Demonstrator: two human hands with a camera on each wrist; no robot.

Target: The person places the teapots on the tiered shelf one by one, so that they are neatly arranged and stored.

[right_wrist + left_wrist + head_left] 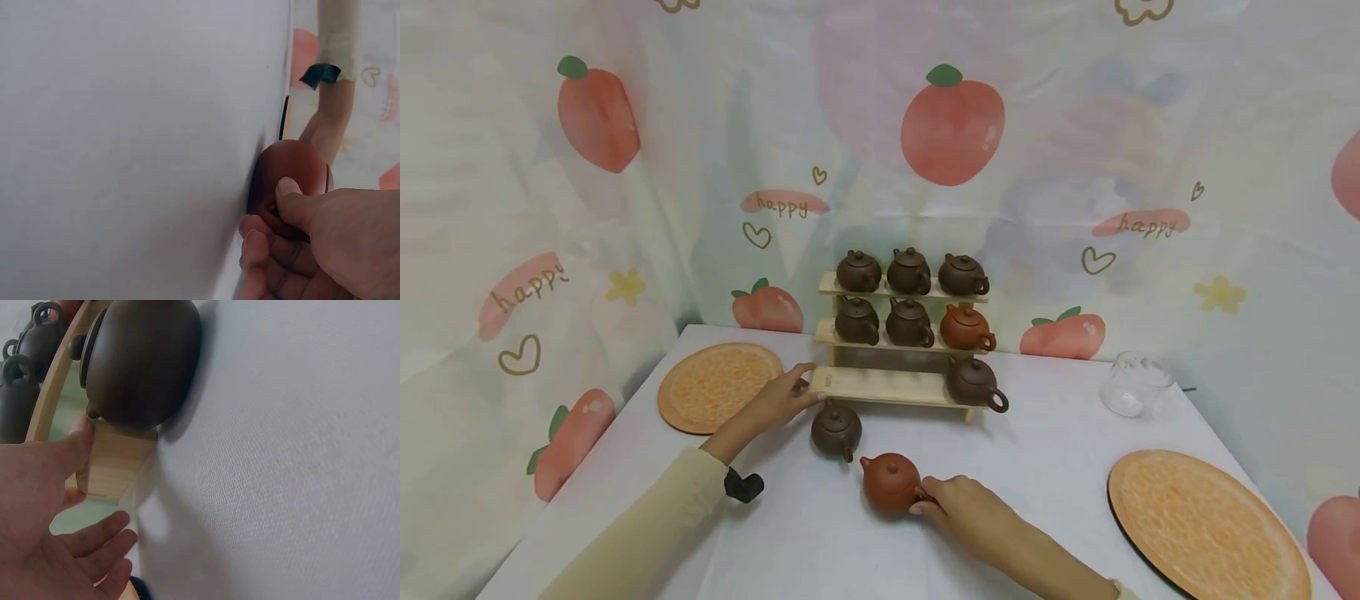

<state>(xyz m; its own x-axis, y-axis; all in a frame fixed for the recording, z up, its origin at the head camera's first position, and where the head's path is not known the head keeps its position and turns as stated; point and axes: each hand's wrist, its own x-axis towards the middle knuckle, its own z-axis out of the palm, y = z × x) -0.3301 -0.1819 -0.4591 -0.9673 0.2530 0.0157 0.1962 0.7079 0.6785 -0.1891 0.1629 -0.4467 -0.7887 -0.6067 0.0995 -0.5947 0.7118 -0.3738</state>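
Note:
My right hand [970,512] pinches the handle of a reddish-brown teapot [891,483] at the front of the table. In the right wrist view the thumb lies over the handle and the teapot's [294,165] base is by the white cloth. My left hand [778,400] grips the left end of the bottom tier of a wooden stepped rack [880,385], thumb on the near side, other fingers spread in the left wrist view. A dark brown teapot [837,432] stands on the table just in front of that end, close to the left thumb.
More dark teapots [908,273] line the upper tiers, with one reddish-brown teapot [966,327] at the middle tier's right. Another dark teapot [973,382] stands at the bottom tier's right end. Round mats [718,387] lie left and right [1210,521]. Clear glassware [1135,383] stands back right.

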